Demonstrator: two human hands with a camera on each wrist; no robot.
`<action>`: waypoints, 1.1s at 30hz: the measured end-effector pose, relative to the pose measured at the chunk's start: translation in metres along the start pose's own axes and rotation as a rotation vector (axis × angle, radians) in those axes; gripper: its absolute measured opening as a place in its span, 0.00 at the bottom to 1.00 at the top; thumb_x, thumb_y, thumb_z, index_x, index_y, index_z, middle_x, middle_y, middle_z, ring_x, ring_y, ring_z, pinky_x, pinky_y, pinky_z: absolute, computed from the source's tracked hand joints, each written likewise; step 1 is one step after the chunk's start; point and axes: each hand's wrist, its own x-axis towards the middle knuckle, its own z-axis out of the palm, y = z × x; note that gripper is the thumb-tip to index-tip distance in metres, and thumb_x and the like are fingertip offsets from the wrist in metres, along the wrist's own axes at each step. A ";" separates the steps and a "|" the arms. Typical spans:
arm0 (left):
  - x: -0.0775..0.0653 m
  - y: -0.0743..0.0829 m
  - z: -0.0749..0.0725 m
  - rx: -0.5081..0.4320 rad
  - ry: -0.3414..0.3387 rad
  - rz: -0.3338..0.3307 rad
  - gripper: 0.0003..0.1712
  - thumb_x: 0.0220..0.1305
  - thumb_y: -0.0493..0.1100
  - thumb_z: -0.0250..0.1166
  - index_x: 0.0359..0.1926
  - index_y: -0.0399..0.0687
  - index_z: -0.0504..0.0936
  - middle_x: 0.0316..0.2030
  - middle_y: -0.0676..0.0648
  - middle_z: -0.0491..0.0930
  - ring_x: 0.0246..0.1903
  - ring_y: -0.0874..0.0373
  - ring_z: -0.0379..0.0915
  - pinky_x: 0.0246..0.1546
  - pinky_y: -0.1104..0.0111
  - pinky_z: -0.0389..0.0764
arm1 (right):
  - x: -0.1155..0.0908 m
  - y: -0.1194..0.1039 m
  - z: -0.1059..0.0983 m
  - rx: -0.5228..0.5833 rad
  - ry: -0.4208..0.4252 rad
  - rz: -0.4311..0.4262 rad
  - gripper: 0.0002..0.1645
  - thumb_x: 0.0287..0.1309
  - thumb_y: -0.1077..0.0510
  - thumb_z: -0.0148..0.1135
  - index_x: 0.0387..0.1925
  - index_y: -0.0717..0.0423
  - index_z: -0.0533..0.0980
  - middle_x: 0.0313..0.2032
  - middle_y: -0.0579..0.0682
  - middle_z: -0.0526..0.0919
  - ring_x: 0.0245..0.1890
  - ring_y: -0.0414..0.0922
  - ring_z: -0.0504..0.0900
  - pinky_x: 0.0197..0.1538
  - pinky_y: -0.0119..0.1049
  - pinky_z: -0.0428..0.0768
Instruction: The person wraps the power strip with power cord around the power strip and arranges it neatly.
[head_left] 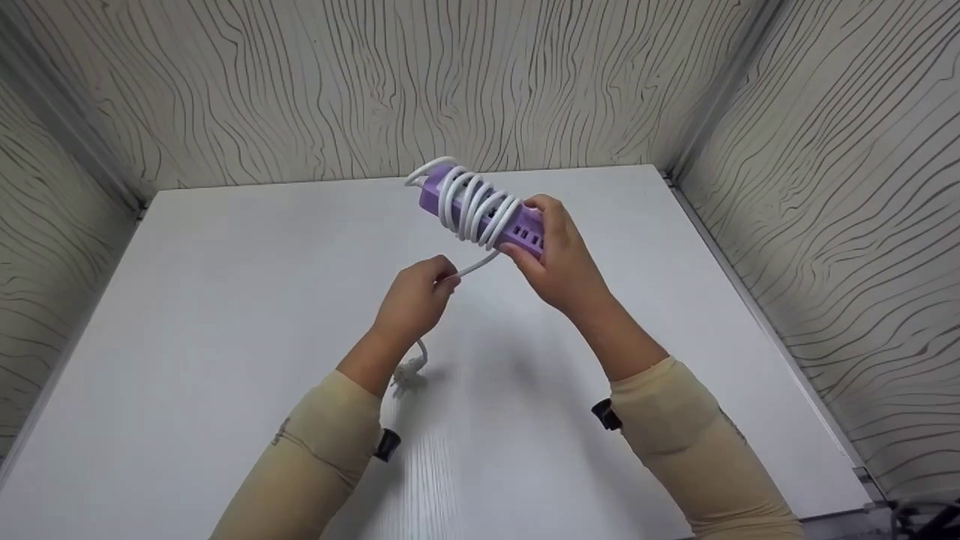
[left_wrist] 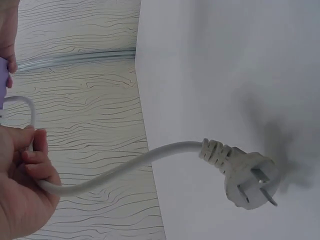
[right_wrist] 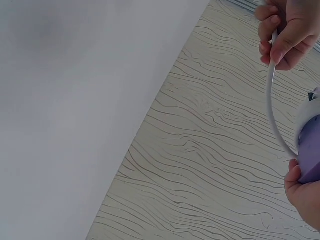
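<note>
A purple power strip is held up above the white table by my right hand, which grips its near right end. White cord is wound several times around the strip's body, with one loop sticking out past the far left end. My left hand pinches the loose cord a little below and left of the strip. From that hand the cord's tail hangs down to a three-pin plug, seen whole in the left wrist view. In the right wrist view, the cord curves between both hands.
The white table spreads beneath both arms. Wood-patterned panels stand at the back and sides, joined by metal corner posts. A dark cable lies at the lower right corner.
</note>
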 end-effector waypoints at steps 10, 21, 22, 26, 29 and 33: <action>-0.004 -0.008 -0.008 -0.047 -0.034 -0.061 0.05 0.64 0.44 0.57 0.38 0.49 0.77 0.26 0.52 0.76 0.27 0.58 0.69 0.29 0.67 0.73 | 0.003 0.008 0.006 -0.055 0.041 -0.007 0.38 0.58 0.46 0.58 0.63 0.53 0.52 0.52 0.56 0.67 0.45 0.47 0.69 0.43 0.43 0.73; -0.017 -0.003 -0.006 -0.107 -0.075 -0.088 0.05 0.63 0.44 0.58 0.34 0.49 0.77 0.23 0.53 0.75 0.25 0.58 0.68 0.25 0.69 0.71 | 0.007 0.025 0.011 -0.079 0.065 0.116 0.35 0.58 0.48 0.58 0.61 0.55 0.54 0.49 0.56 0.67 0.44 0.48 0.69 0.44 0.43 0.73; -0.018 -0.003 -0.006 -0.108 -0.080 -0.084 0.05 0.63 0.44 0.58 0.34 0.49 0.77 0.23 0.53 0.75 0.24 0.59 0.68 0.25 0.69 0.71 | 0.006 0.027 0.012 -0.091 0.065 0.115 0.35 0.58 0.48 0.58 0.61 0.55 0.54 0.49 0.56 0.67 0.43 0.48 0.69 0.44 0.43 0.73; -0.021 -0.002 -0.004 -0.126 -0.100 -0.090 0.05 0.63 0.44 0.58 0.32 0.49 0.77 0.22 0.53 0.76 0.24 0.59 0.68 0.24 0.68 0.70 | 0.005 0.034 0.017 -0.151 0.072 0.084 0.35 0.58 0.48 0.58 0.60 0.56 0.55 0.48 0.57 0.67 0.44 0.48 0.69 0.44 0.43 0.74; -0.025 -0.002 -0.002 -0.151 -0.117 -0.108 0.06 0.63 0.44 0.58 0.31 0.49 0.77 0.22 0.53 0.76 0.24 0.58 0.68 0.24 0.68 0.70 | 0.004 0.039 0.019 -0.199 0.092 0.036 0.34 0.57 0.49 0.59 0.59 0.57 0.57 0.46 0.58 0.68 0.43 0.49 0.69 0.44 0.43 0.74; -0.029 -0.001 0.000 -0.204 -0.145 -0.132 0.06 0.64 0.44 0.57 0.30 0.49 0.76 0.22 0.53 0.77 0.25 0.58 0.69 0.25 0.68 0.69 | 0.003 0.046 0.022 -0.273 0.102 0.005 0.33 0.57 0.49 0.60 0.57 0.58 0.57 0.46 0.58 0.68 0.43 0.50 0.68 0.44 0.44 0.73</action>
